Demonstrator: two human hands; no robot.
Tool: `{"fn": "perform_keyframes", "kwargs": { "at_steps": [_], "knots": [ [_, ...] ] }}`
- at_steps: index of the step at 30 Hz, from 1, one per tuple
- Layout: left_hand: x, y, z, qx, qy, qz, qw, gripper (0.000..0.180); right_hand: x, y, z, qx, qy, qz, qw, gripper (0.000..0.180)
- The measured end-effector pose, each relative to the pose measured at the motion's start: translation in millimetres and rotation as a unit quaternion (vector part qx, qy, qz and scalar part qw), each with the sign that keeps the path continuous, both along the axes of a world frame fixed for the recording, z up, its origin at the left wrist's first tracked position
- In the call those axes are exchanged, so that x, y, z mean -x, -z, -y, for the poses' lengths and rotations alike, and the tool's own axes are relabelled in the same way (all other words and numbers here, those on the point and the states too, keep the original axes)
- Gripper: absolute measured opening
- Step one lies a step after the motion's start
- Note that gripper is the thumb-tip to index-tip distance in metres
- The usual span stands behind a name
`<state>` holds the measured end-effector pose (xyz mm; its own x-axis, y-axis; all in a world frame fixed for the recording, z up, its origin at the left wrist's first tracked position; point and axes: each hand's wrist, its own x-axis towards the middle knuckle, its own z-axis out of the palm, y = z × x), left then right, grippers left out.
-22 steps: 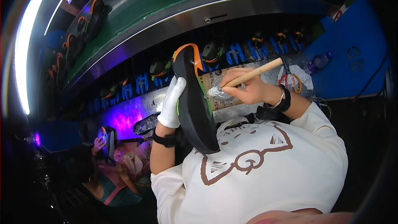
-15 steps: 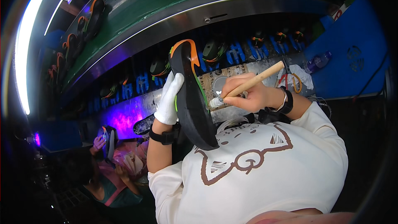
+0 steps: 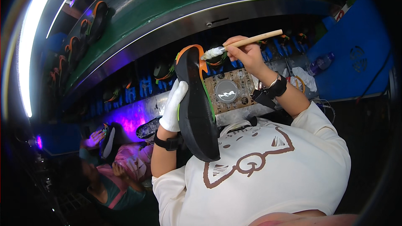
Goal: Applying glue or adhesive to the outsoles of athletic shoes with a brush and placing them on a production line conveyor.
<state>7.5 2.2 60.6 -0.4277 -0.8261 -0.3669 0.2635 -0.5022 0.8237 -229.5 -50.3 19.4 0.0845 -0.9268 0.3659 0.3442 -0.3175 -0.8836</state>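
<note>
My left hand [image 3: 172, 108], in a white glove, grips a long black shoe sole [image 3: 196, 109] by its left side. Orange trim curls around the sole's far end, and a thin green line runs along its edges. In my bare right hand [image 3: 248, 58] is a brush [image 3: 257, 37] with a pale wooden handle and a white-coated head. The brush head touches or nearly touches the orange trim at the sole's upper right. Below my right hand, a round dish [image 3: 226, 91] with a white patch in it lies on printed brown cardboard [image 3: 245, 84].
A green conveyor belt [image 3: 167, 0] carries shoe parts [image 3: 99, 16] at the left. Beneath it stand blue racks [image 3: 145, 87]. To the right lie orange-handled scissors [image 3: 300, 84], crumpled white paper [image 3: 309, 79] and a purple bottle [image 3: 321, 64]. A co-worker [image 3: 100, 180] holds another shoe part at lower left.
My right hand has moved up and away with the brush, from the sole's middle edge to its orange far end. The round dish now shows fully. The sole has shifted slightly nearer.
</note>
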Motion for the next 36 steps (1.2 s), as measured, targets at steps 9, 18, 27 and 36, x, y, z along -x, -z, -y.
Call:
{"fn": "perform_keyframes", "kwargs": {
  "at_steps": [9,18,27,36],
  "knots": [
    [-0.9,6.3,0.8,0.008,-0.009,-0.03,0.999,0.047,-9.1,13.1,-13.1,-0.027,-0.018,0.002,0.999,0.011],
    [-1.1,3.2,1.0,-0.025,-0.009,-0.07,0.997,0.04,-5.9,7.5,-12.1,-0.031,-0.004,0.016,0.999,0.012],
    [-2.2,-30.7,4.7,-0.052,-0.08,-0.136,0.986,0.041,9.0,7.9,-24.7,-0.043,0.001,0.061,0.997,0.011],
    [-39.4,-105.8,125.7,0.424,-0.33,-0.026,0.843,0.035,58.4,23.5,-54.2,-0.075,0.137,0.07,0.985,0.014]
  ]
}}
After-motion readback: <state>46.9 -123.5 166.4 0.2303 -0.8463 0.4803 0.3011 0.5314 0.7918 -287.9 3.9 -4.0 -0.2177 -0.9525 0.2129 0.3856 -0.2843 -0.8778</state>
